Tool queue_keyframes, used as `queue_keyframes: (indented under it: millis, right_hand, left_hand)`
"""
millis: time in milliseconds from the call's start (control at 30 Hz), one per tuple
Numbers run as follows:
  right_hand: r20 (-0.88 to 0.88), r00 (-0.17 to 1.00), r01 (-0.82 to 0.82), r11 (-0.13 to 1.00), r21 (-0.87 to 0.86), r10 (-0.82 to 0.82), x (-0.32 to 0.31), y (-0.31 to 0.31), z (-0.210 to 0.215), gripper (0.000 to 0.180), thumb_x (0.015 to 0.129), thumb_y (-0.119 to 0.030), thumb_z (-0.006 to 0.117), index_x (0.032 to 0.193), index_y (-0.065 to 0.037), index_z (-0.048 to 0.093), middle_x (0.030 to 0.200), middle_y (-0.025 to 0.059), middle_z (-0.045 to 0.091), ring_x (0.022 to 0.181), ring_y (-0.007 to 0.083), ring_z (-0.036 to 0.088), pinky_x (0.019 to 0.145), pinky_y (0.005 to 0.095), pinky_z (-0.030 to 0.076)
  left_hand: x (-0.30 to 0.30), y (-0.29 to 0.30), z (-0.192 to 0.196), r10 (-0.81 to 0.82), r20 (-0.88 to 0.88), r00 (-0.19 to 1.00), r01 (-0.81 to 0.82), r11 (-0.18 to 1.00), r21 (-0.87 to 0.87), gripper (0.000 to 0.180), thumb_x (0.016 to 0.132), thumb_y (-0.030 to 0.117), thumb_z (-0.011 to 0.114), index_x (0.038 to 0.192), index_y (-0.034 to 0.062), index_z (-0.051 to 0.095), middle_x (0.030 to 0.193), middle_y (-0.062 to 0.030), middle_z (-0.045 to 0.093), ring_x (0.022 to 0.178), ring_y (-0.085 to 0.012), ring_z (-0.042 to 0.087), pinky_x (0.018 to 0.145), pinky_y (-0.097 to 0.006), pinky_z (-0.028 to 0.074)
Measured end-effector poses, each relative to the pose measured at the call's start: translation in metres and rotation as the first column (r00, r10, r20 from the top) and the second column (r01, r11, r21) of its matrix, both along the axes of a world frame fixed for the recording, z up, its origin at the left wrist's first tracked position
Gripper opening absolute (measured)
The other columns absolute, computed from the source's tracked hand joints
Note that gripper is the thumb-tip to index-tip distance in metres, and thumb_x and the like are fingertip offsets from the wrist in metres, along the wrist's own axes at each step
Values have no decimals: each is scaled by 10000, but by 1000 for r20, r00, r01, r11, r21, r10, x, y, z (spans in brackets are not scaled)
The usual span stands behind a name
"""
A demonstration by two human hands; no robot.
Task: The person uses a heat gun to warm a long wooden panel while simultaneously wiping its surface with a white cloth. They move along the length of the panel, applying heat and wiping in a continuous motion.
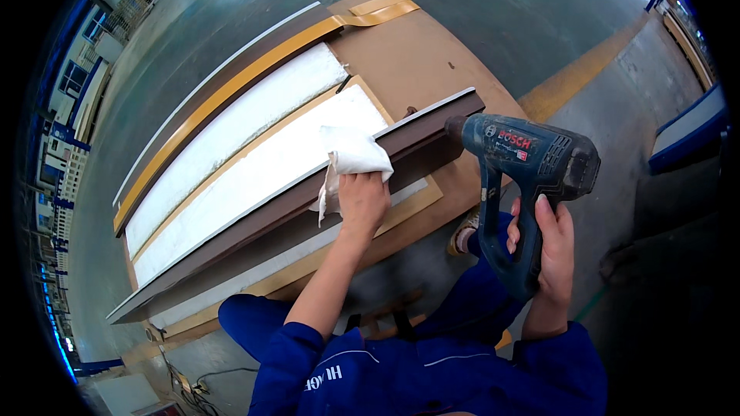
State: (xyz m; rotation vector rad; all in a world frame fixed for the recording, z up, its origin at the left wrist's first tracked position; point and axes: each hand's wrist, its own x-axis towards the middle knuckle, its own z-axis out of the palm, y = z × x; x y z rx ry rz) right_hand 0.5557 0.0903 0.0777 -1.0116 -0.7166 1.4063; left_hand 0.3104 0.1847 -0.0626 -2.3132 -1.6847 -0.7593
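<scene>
- Long dark-brown profile with a thin white edge (285, 206), in the head view: it slants across the middle, from lower left to upper right, over a brown-topped counter (432, 54).
- Left hand (364, 199): closed on a crumpled white cloth (358, 152), fingertips hidden in its folds. The cloth laps over the profile, right of its middle.
- Right hand (553, 243): wrapped firmly around the handle of a dark blue-green heat gun with a black rear end (532, 150). The gun's nozzle points left at the profile's upper-right end; whether the two touch, I cannot tell.
- Beyond the profile, on the counter: two long white pads, the nearer smooth (262, 177), the farther rough-edged (231, 127).
- Farther still: a second brown profile with a white edge (231, 60), and along it a golden-yellow strip (231, 86) whose loose end folds over at the counter's far corner.
- Below: the wearer's blue work clothes (462, 370); cables (185, 385) lie at lower left.
</scene>
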Motion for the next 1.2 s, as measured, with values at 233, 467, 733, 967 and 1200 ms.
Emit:
queue_keyframes:
  millis: [233,467,733,967,1200]
  right_hand:
    - [17,995,101,995,18,-102,-2,-1,-7,220,921,-217,472,991,-9,471,847,77,537,626,119,552,518,240,477]
    - [2,983,181,982,49,-181,-3,3,-13,212,931,-198,438,960,8,481,805,79,539,604,114,535,522,244,454]
    - [-55,932,359,933,23,-358,6,3,-27,225,926,-193,433,1024,7,464,871,107,531,594,134,537,503,255,460]
    - [-74,874,483,874,49,-479,23,-14,-42,289,925,-223,427,1127,-17,412,901,126,540,591,146,550,481,237,469]
    - [-21,891,453,891,3,-453,30,-24,-32,312,954,-280,383,1109,-10,396,914,104,494,648,126,523,522,215,448]
  left_hand:
    - [30,16,6,-39,11,999,39,999,-9,380,730,141,581,1082,-1,546,1140,-200,501,1075,-391,431,931,-495,309]
    - [64,30,8,-48,-20,999,48,999,14,385,729,141,577,1083,-5,540,1121,-200,508,1066,-385,438,920,-484,320]
    - [112,57,4,-65,-32,997,67,996,54,346,726,117,504,1044,-5,563,1076,-176,546,1024,-337,483,913,-438,345]
    - [143,90,-5,-120,-115,986,129,989,78,339,740,147,500,1044,26,585,1070,-176,554,1039,-343,480,941,-446,328]
    - [156,97,-16,-126,-76,989,137,979,149,291,748,143,478,980,20,603,1019,-145,574,1051,-297,486,984,-432,304]
